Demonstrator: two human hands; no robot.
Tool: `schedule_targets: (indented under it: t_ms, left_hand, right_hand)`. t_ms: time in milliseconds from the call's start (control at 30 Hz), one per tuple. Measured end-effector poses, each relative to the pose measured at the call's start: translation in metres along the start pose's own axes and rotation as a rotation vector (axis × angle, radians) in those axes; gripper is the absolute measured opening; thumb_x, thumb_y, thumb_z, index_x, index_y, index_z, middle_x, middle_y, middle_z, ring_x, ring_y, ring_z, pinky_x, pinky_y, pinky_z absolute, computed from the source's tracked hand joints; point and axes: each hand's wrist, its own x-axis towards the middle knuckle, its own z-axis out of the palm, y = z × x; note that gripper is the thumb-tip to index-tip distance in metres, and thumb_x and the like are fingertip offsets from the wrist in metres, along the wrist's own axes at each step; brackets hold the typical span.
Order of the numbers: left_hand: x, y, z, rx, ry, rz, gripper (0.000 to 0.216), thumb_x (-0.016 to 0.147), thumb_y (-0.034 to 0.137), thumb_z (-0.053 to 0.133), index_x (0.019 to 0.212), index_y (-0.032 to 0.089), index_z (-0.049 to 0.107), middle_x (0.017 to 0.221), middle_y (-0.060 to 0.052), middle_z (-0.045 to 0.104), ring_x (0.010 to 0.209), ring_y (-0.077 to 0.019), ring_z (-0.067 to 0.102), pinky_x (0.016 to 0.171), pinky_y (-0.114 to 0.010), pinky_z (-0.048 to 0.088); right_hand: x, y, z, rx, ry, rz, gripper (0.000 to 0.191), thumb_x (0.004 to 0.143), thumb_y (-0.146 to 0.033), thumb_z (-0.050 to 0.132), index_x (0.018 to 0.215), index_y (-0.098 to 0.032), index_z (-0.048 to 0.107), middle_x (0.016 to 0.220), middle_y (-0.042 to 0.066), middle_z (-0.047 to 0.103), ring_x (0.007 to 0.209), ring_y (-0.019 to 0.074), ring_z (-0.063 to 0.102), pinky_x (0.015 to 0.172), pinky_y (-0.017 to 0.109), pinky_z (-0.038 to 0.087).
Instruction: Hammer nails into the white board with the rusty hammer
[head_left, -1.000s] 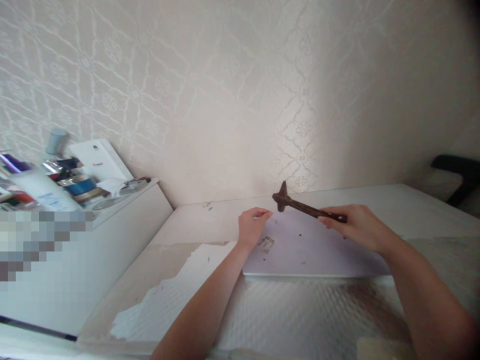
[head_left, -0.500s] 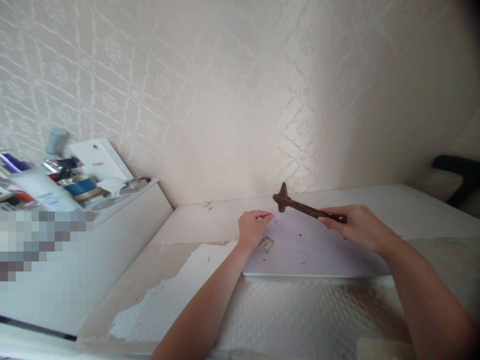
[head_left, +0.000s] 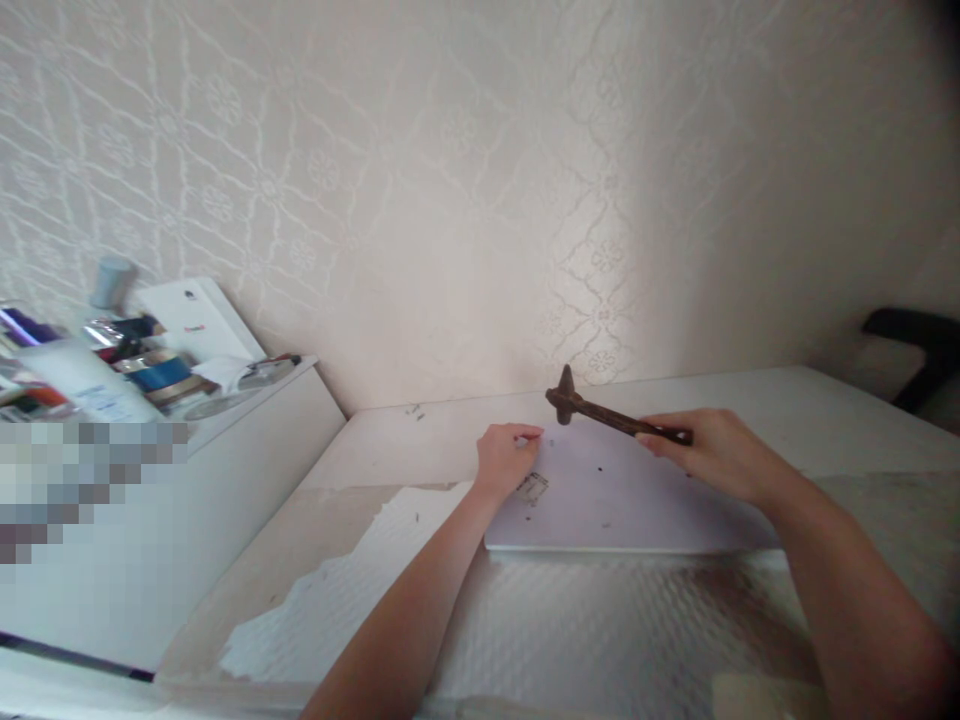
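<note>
My right hand (head_left: 709, 450) is wrapped round the handle of a dark brown hammer (head_left: 600, 410). The hammer's head is raised above the far edge of a pale lilac board (head_left: 637, 500). At the board's far left part, my left hand (head_left: 506, 455) has its thumb and finger pinched together, close below the hammer head. Whatever the pinch holds, if anything, is too small to make out. A small drawn or printed rectangle (head_left: 534, 487) and a few dark dots or holes mark the board near my left wrist.
Several small metal bits (head_left: 415, 411) lie on the white surface by the wall. A torn whitish sheet (head_left: 360, 560) covers part of the table. To the left, a white cabinet (head_left: 247, 480) carries a white box (head_left: 199, 320), bottles and tape. A black chair part (head_left: 915, 340) stands at right.
Both hands and the hammer stay almost in place. The fingers of my left hand have shifted very slightly; the board lies as before.
</note>
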Motion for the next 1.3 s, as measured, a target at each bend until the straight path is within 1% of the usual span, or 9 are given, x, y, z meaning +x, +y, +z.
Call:
schedule_targets:
  t_ms: [200, 367, 533, 767, 933, 1100, 1233, 1300]
  left_hand:
    - [-0.0006, -0.0022, 0.0006, 0.02, -0.014, 0.02, 0.023, 0.071, 0.018, 0.053, 0.086, 0.025, 0.069, 0.089, -0.001, 0.069, 0.089, -0.0172, 0.06, 0.089, -0.032, 0.042]
    - [-0.0018, 0.0002, -0.0014, 0.021, -0.029, 0.008, 0.023, 0.07, 0.017, 0.054, 0.085, 0.024, 0.07, 0.087, -0.001, 0.069, 0.089, -0.0172, 0.06, 0.09, -0.031, 0.042]
    - [-0.0032, 0.0038, -0.0034, 0.04, -0.022, 0.006, 0.023, 0.069, 0.016, 0.054, 0.084, 0.024, 0.07, 0.086, -0.001, 0.069, 0.088, -0.0178, 0.06, 0.09, -0.032, 0.042]
    - [-0.003, 0.0035, -0.0036, 0.055, -0.023, 0.008, 0.024, 0.068, 0.016, 0.054, 0.084, 0.025, 0.07, 0.085, -0.001, 0.069, 0.086, -0.018, 0.06, 0.088, -0.032, 0.043]
    - [-0.0033, 0.0034, -0.0036, 0.064, -0.03, 0.009, 0.024, 0.068, 0.017, 0.053, 0.084, 0.025, 0.07, 0.085, -0.001, 0.069, 0.087, -0.0185, 0.06, 0.088, -0.033, 0.043]
    - [-0.0028, 0.0029, -0.0035, 0.034, -0.04, 0.005, 0.023, 0.068, 0.016, 0.054, 0.083, 0.024, 0.07, 0.085, -0.001, 0.069, 0.087, -0.0176, 0.06, 0.087, -0.031, 0.043]
    - [-0.0021, 0.0014, -0.0035, 0.039, -0.028, 0.018, 0.022, 0.068, 0.018, 0.055, 0.086, 0.023, 0.067, 0.085, 0.0, 0.068, 0.086, -0.0172, 0.059, 0.087, -0.032, 0.042]
    - [-0.002, 0.0005, -0.0032, 0.054, -0.013, 0.026, 0.025, 0.068, 0.018, 0.055, 0.09, 0.024, 0.064, 0.082, 0.001, 0.068, 0.086, -0.0172, 0.059, 0.088, -0.033, 0.04]
  right_hand:
    - [-0.0004, -0.0025, -0.0005, -0.008, 0.006, 0.0, 0.031, 0.08, -0.036, 0.046, 0.095, -0.021, 0.068, 0.083, 0.003, 0.069, 0.072, 0.0237, 0.062, 0.061, 0.031, 0.044]
    - [-0.0009, -0.0025, -0.0008, -0.014, 0.015, -0.01, 0.03, 0.08, -0.036, 0.047, 0.094, -0.021, 0.069, 0.085, 0.005, 0.07, 0.073, 0.0244, 0.062, 0.062, 0.032, 0.044]
    - [-0.0015, -0.004, -0.0012, -0.016, 0.015, 0.013, 0.032, 0.08, -0.038, 0.046, 0.094, -0.021, 0.069, 0.078, 0.004, 0.069, 0.066, 0.0231, 0.061, 0.057, 0.031, 0.042]
    - [-0.0007, -0.0027, -0.0005, -0.005, 0.006, 0.018, 0.031, 0.079, -0.037, 0.046, 0.095, -0.021, 0.069, 0.081, 0.004, 0.069, 0.069, 0.0232, 0.062, 0.058, 0.03, 0.043]
    - [-0.0006, -0.0025, -0.0007, 0.0, 0.001, -0.001, 0.031, 0.08, -0.037, 0.046, 0.094, -0.021, 0.068, 0.084, 0.004, 0.069, 0.073, 0.0242, 0.062, 0.062, 0.032, 0.043]
    - [-0.0005, -0.002, -0.0006, -0.01, 0.015, -0.01, 0.031, 0.08, -0.037, 0.046, 0.094, -0.021, 0.069, 0.084, 0.004, 0.069, 0.075, 0.0255, 0.062, 0.063, 0.033, 0.043]
    - [-0.0001, -0.0006, -0.0001, 0.021, 0.008, -0.017, 0.03, 0.08, -0.038, 0.047, 0.09, -0.021, 0.069, 0.08, 0.003, 0.069, 0.072, 0.0244, 0.061, 0.062, 0.032, 0.044]
    - [-0.0003, -0.0011, 0.0006, 0.055, 0.0, -0.007, 0.031, 0.08, -0.039, 0.047, 0.089, -0.02, 0.069, 0.077, 0.002, 0.068, 0.068, 0.0223, 0.06, 0.058, 0.029, 0.043]
